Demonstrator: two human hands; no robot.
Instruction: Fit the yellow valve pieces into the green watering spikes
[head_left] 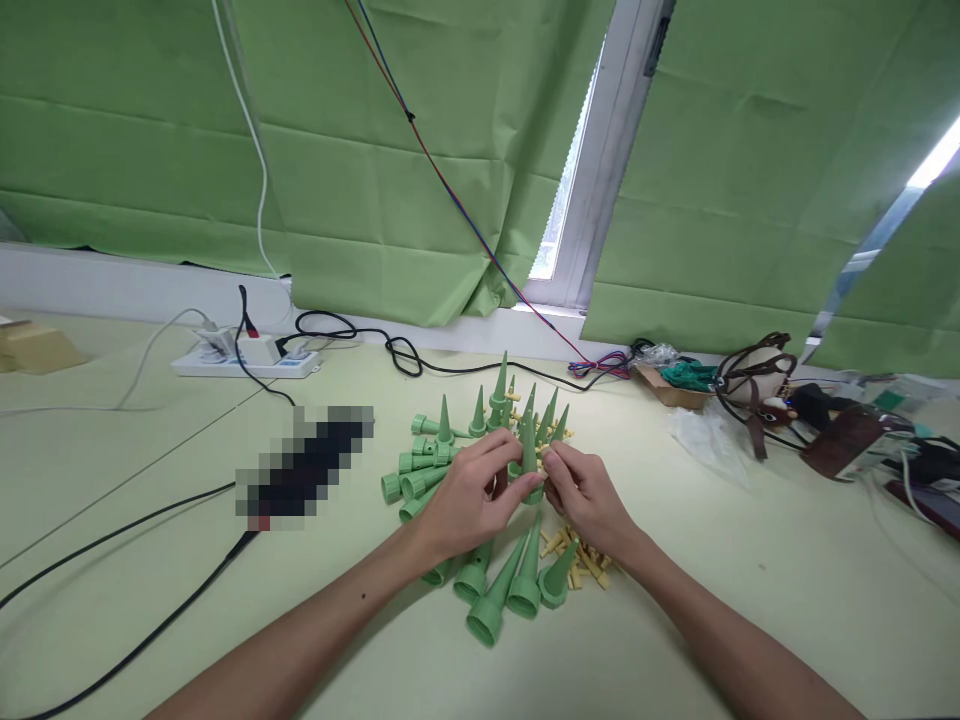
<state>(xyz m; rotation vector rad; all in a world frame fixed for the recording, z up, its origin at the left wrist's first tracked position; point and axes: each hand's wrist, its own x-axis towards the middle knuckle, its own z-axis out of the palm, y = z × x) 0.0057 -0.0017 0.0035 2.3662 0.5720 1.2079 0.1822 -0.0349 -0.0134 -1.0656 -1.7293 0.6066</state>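
A green plastic watering spike (529, 447) stands point up between the thumb and fingers of my left hand (480, 490). Against its right side, my right hand (589, 495) is closed in a pinch on a small yellow valve piece (545, 455), mostly hidden by the fingertips. More green spikes (487, 612) lie around both hands, some on their sides and some upright. Several of the upright ones behind my hands have yellow pieces at their sides. A loose heap of yellow T-shaped valve pieces (592, 570) is under and beside my right wrist.
A blurred dark object (307, 465) with a cable lies to the left. Behind it a white power strip (247, 362) sits by the wall, and a black cord (465, 368) runs along the back. At right are a cardboard box (671, 388), a clear plastic bag (705, 440) and assorted clutter.
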